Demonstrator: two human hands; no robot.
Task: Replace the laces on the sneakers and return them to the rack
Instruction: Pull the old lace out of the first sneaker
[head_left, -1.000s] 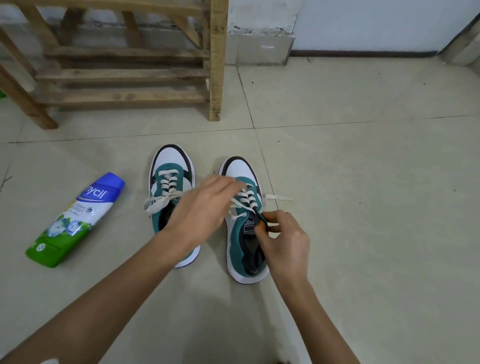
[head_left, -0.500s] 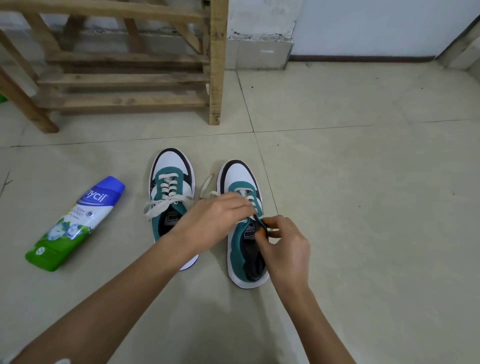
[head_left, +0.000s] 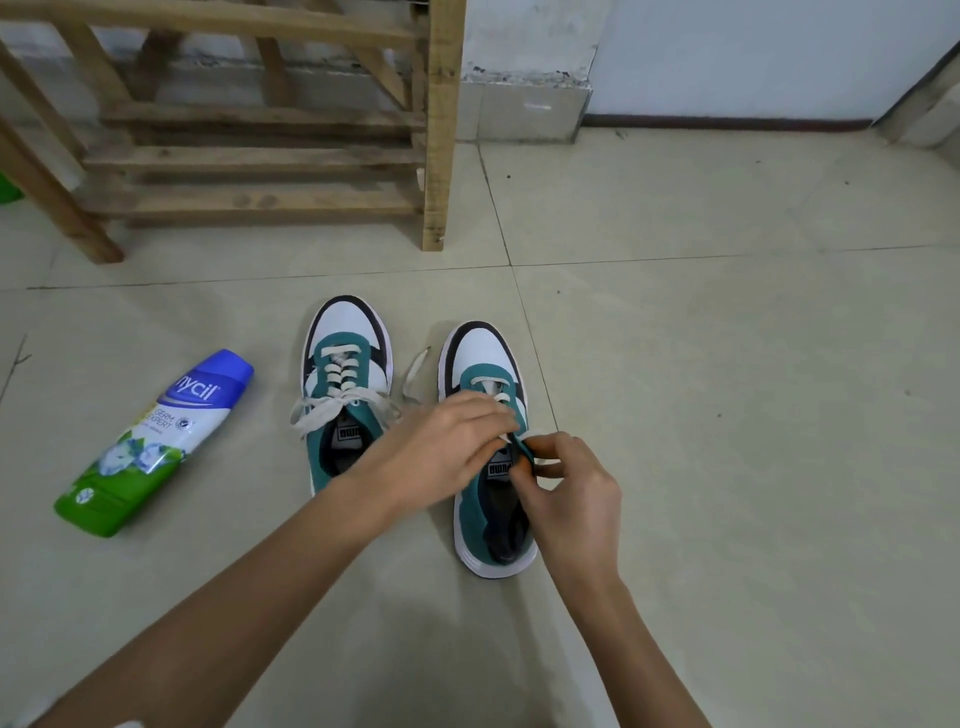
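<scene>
Two teal-and-white Puma sneakers stood side by side on a tiled floor (head_left: 727, 415), toes toward 12 o'clock. The left hand (head_left: 447, 447) curled its fingers onto the white lace (head_left: 415, 371) of the half-laced sneaker (head_left: 480, 353), which sat at 3 o'clock of its fully laced mate (head_left: 345, 332). The right hand (head_left: 566, 493) pinched that sneaker's teal eyelet edge beside the tongue. A wooden rack (head_left: 436, 156) stood at 11 o'clock. A Nycil bottle (head_left: 150, 441) lay at 9 o'clock.

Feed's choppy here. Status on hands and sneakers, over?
Left hand grips the lace, right hand pinching the right sneaker by its eyelet flap. Left sneaker loosely laced, untied. Both on the floor, off the wooden rack. Nycil bottle lies left, clear.
</scene>
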